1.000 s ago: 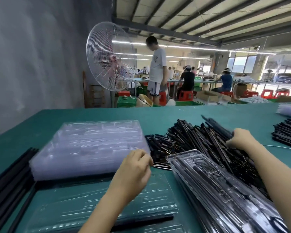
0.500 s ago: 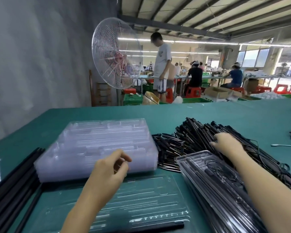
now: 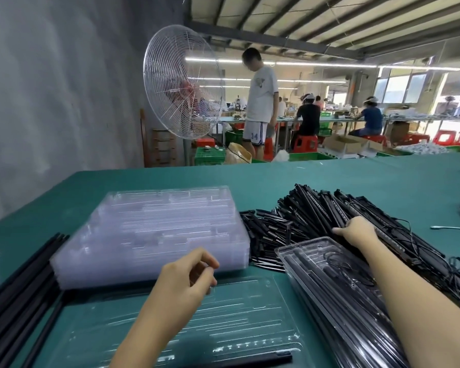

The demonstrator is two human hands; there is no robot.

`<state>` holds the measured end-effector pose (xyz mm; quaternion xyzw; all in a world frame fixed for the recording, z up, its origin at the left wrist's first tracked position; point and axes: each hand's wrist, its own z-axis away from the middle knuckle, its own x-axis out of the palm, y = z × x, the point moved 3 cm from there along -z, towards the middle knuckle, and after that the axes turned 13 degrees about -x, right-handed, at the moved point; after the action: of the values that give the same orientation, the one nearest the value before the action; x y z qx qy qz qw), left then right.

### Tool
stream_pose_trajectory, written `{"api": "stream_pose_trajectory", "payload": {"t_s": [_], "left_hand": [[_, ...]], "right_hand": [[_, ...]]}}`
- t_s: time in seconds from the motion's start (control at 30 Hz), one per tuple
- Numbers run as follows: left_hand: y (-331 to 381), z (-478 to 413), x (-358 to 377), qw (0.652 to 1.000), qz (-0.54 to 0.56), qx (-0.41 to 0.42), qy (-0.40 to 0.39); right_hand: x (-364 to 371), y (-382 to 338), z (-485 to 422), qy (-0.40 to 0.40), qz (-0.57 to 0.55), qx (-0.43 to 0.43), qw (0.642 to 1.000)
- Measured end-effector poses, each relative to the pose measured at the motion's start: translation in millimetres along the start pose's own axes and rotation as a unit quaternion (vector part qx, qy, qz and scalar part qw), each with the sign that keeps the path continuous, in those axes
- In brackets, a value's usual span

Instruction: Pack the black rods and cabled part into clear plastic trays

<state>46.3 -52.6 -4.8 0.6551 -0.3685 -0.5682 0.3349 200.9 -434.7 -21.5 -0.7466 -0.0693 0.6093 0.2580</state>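
Black rods [image 3: 327, 213] tangled with thin cables lie in a heap on the green table [image 3: 276, 179], right of centre. My right hand [image 3: 357, 235] rests on the near side of that heap, thumb spread to the left. Its fingers reach over the rods and out of sight, so I cannot tell whether they grip anything. My left hand [image 3: 189, 274] hovers above an open clear tray [image 3: 250, 322] at the near edge, fingers curled in toward the thumb, with nothing visible in them. One black bar [image 3: 263, 357] lies along that tray's near side. A packed tray [image 3: 324, 266] with rods and a coiled cable inside sits near right, touching the heap. A stack of empty trays [image 3: 154, 229] stands just beyond the left hand, and long black strips [image 3: 16, 288] lie at the left edge.
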Motion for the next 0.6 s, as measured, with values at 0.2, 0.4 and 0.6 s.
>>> {"api": "stream_pose_trajectory", "payload": {"t_s": [0.2,0.4,0.6], "left_hand": [[-2,-2,-3,1.000,0.002,-0.011,0.005],[-1,-2,-1,1.000,-0.004,-0.010,-0.001],[6,3,8,1.000,0.000,-0.004,-0.023]], "right_hand": [[-23,-32,3,0.123,-0.021,-0.088,0.988],[-76,-71,0,0.188,-0.077,-0.207,0.957],[-138,-124,28,0.317,-0.149,-0.344,0.871]]}}
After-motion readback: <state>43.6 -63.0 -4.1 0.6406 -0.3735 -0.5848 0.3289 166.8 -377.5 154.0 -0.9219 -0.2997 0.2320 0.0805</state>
